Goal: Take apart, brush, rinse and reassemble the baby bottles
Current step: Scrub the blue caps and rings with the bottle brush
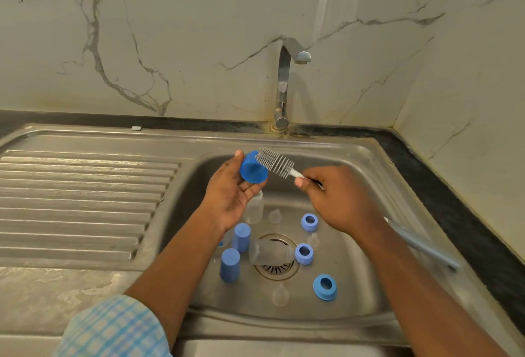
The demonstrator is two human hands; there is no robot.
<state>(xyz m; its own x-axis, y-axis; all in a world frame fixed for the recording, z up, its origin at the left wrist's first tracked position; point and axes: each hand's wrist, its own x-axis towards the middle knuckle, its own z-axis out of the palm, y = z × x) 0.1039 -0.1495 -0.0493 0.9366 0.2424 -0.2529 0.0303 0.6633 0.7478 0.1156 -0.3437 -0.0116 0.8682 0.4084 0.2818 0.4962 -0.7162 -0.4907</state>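
Note:
My left hand (230,194) holds a blue bottle cap (252,168) above the sink basin (366,175), its open mouth turned toward me. My right hand (338,197) grips the long handle of a grey bottle brush (275,162), whose bristles lie against the cap's upper side. In the basin below lie two more blue caps (241,236) (229,264), three blue collar rings (309,222) (304,253) (325,286), clear teats (275,215) (280,294) and clear bottles (253,209) (270,253), one lying across the drain.
The steel tap (284,84) stands behind the basin with no water running. A ribbed drainboard (79,200) stretches to the left. The brush's blue handle end (426,246) juts out over the basin's right rim. Marble walls close in behind and to the right.

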